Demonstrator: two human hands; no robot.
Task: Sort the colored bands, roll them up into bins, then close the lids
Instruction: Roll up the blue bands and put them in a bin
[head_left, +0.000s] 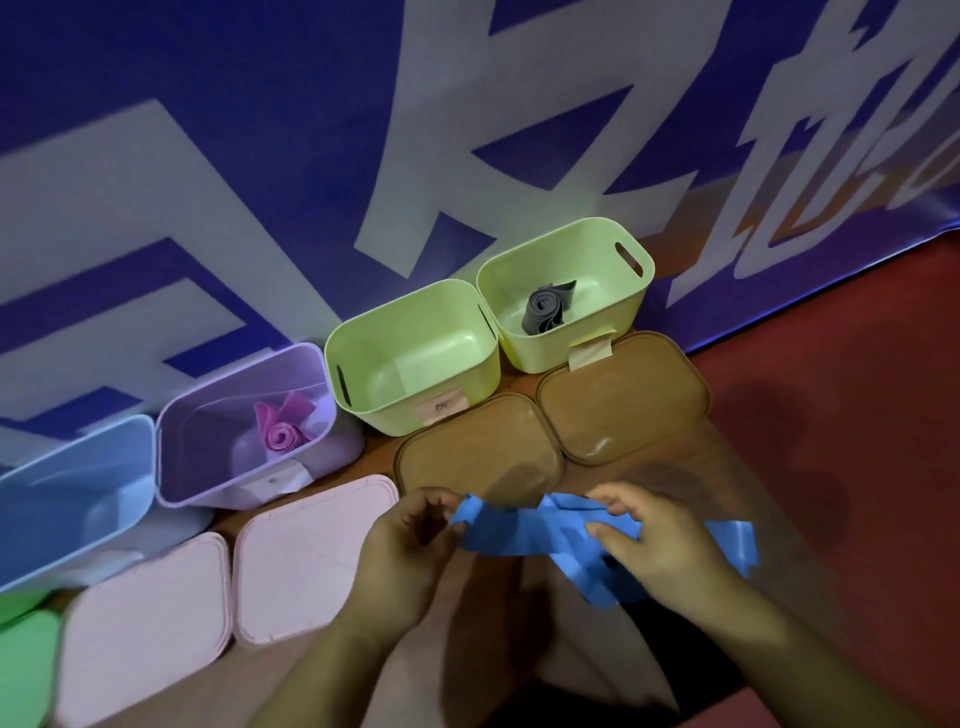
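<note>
While the blue band (519, 535) is pinched at one end by the left grip (410, 545) and held mid-length in the curled right grip (660, 540), well right of the blue bin (62, 540), rolling is best started tight from the pinched end, with slack fed evenly. A blue-and-white banner (208, 156) is noted behind the blue bin, and red floor (857, 364) far to its right.

blue band (519, 538), pink band (283, 434), grey band (543, 309), lime bins (480, 384), purple bin (176, 457), lt-blue bin (52, 540), brown lids (478, 457)
</note>
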